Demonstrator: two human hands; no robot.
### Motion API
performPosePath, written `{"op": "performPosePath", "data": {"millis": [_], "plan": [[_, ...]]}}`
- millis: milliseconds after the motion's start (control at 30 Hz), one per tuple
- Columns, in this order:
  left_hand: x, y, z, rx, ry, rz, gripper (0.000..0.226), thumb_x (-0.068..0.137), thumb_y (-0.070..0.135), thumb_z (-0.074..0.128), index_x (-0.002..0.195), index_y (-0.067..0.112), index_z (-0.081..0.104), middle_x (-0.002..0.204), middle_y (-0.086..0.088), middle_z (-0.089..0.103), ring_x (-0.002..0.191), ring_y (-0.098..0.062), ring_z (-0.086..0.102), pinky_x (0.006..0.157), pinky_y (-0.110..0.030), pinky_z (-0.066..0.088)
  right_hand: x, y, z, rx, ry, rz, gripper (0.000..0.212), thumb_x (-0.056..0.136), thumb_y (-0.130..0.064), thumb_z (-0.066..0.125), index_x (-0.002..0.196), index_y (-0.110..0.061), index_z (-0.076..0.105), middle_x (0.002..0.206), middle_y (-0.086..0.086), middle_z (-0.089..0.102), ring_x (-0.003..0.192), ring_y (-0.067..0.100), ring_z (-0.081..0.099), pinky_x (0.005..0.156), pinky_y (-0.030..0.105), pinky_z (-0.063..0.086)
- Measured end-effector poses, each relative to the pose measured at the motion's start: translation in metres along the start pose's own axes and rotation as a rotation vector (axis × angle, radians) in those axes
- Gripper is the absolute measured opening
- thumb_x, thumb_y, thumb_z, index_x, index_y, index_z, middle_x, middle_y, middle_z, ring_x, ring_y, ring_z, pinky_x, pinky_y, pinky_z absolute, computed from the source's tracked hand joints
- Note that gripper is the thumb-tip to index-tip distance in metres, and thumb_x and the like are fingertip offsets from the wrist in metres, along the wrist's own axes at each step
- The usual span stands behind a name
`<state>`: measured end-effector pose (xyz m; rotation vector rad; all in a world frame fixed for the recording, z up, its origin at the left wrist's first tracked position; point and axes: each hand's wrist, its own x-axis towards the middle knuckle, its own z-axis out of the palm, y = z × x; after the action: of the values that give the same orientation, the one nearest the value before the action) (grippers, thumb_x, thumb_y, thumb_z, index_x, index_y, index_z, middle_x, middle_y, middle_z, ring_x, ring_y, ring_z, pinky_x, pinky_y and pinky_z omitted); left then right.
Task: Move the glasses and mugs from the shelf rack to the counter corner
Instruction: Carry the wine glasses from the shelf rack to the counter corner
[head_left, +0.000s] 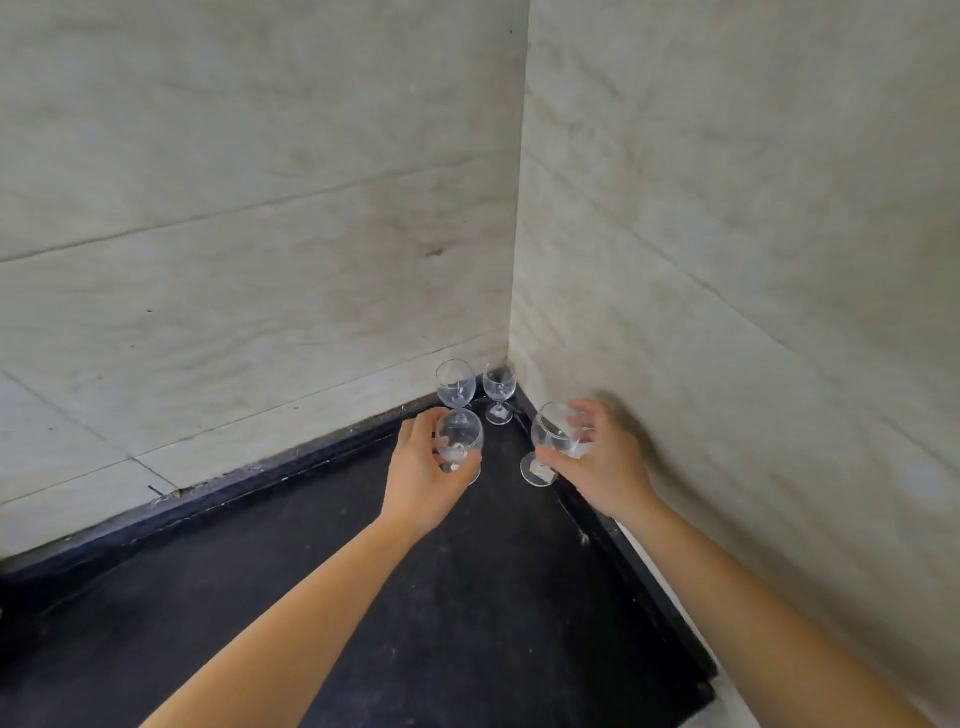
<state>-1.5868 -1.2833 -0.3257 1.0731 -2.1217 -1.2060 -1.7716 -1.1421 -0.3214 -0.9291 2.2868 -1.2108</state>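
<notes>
Two clear stemmed glasses stand upright deep in the corner of the black counter (363, 597): one at the back left (455, 383), one at the back right (498, 391). My left hand (423, 475) grips the bowl of a third stemmed glass (460, 436) just in front of them. My right hand (602, 460) holds a fourth stemmed glass (553, 434) by its bowl, close to the right wall; its round foot (537, 470) is at or just above the counter, and I cannot tell if it touches.
Pale marble-tiled walls (260, 234) close the corner on the left and right. A raised black lip (234, 483) runs along the foot of both walls. The dark counter stretches toward me between my forearms.
</notes>
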Motion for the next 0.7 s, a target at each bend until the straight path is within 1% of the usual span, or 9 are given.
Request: {"op": "performPosePath", "data": {"millis": [100, 200, 267, 333, 467, 533, 600, 667, 700], "plan": [[0.033, -0.03, 0.018, -0.004, -0.029, -0.072, 0.054, 0.076, 0.033, 0.081, 0.119, 0.038, 0.05, 0.12, 0.007, 0.053, 0.097, -0.009, 0.064, 0.078, -0.024, 0.057, 0.036, 0.018, 0.029, -0.04, -0.057, 0.047, 0.065, 0.07, -0.036, 0.088, 0.118, -0.041, 0.045, 0.11, -0.017, 0.057, 0.095, 0.003, 0.059, 0.068, 0.012, 0.038], [0.057, -0.051, 0.031, -0.007, -0.05, -0.118, 0.056, 0.075, 0.032, 0.081, 0.116, 0.044, 0.045, 0.119, 0.008, 0.057, 0.098, -0.008, 0.063, 0.079, -0.025, 0.055, 0.061, 0.032, 0.052, -0.061, -0.084, 0.056, 0.058, 0.071, -0.03, 0.089, 0.109, -0.042, 0.047, 0.109, -0.014, 0.059, 0.094, 0.005, 0.061, 0.07, 0.017, 0.045], [0.071, -0.062, 0.039, 0.004, -0.065, -0.139, 0.056, 0.073, 0.033, 0.081, 0.115, 0.045, 0.046, 0.115, 0.009, 0.062, 0.097, -0.009, 0.064, 0.081, -0.029, 0.055, 0.076, 0.039, 0.063, -0.098, -0.082, 0.044, 0.054, 0.071, -0.022, 0.089, 0.107, -0.037, 0.051, 0.11, -0.006, 0.06, 0.096, 0.013, 0.064, 0.076, 0.028, 0.053], [0.084, -0.072, 0.046, -0.002, -0.081, -0.167, 0.057, 0.072, 0.032, 0.082, 0.115, 0.045, 0.048, 0.112, 0.01, 0.064, 0.096, -0.008, 0.064, 0.083, -0.031, 0.056, 0.088, 0.044, 0.072, -0.135, -0.078, 0.033, 0.053, 0.071, -0.016, 0.089, 0.111, -0.026, 0.056, 0.112, -0.001, 0.06, 0.099, 0.019, 0.063, 0.084, 0.037, 0.055], [0.102, -0.082, 0.055, -0.018, -0.102, -0.198, 0.059, 0.071, 0.031, 0.083, 0.117, 0.043, 0.05, 0.112, 0.012, 0.065, 0.096, -0.005, 0.064, 0.082, -0.026, 0.054, 0.104, 0.045, 0.084, -0.175, -0.071, 0.001, 0.053, 0.075, -0.01, 0.086, 0.12, -0.011, 0.059, 0.116, 0.005, 0.056, 0.104, 0.023, 0.06, 0.087, 0.04, 0.053], [0.106, -0.085, 0.059, -0.029, -0.107, -0.197, 0.059, 0.071, 0.031, 0.083, 0.118, 0.043, 0.049, 0.112, 0.013, 0.064, 0.097, -0.004, 0.063, 0.078, -0.02, 0.051, 0.109, 0.044, 0.089, -0.186, -0.059, -0.012, 0.049, 0.078, -0.01, 0.083, 0.121, -0.008, 0.059, 0.117, 0.007, 0.056, 0.105, 0.024, 0.059, 0.087, 0.038, 0.052], [0.108, -0.088, 0.063, -0.026, -0.115, -0.18, 0.056, 0.073, 0.03, 0.083, 0.115, 0.044, 0.049, 0.111, 0.014, 0.064, 0.097, -0.004, 0.063, 0.075, -0.013, 0.048, 0.112, 0.044, 0.092, -0.202, -0.06, -0.016, 0.05, 0.082, -0.011, 0.081, 0.125, -0.006, 0.058, 0.12, 0.008, 0.057, 0.109, 0.023, 0.057, 0.088, 0.031, 0.049], [0.108, -0.09, 0.066, -0.026, -0.133, -0.166, 0.053, 0.075, 0.029, 0.082, 0.114, 0.045, 0.05, 0.112, 0.014, 0.063, 0.099, -0.005, 0.063, 0.074, -0.011, 0.049, 0.114, 0.043, 0.094, -0.223, -0.072, -0.007, 0.052, 0.083, -0.013, 0.08, 0.128, -0.006, 0.055, 0.124, 0.009, 0.057, 0.114, 0.022, 0.056, 0.09, 0.026, 0.046], [0.109, -0.091, 0.068, -0.033, -0.139, -0.163, 0.052, 0.076, 0.029, 0.081, 0.115, 0.045, 0.05, 0.114, 0.013, 0.063, 0.1, -0.006, 0.063, 0.076, -0.014, 0.05, 0.115, 0.043, 0.094, -0.231, -0.076, -0.004, 0.053, 0.084, -0.013, 0.08, 0.13, -0.006, 0.055, 0.125, 0.009, 0.057, 0.115, 0.022, 0.056, 0.091, 0.025, 0.045]]}}
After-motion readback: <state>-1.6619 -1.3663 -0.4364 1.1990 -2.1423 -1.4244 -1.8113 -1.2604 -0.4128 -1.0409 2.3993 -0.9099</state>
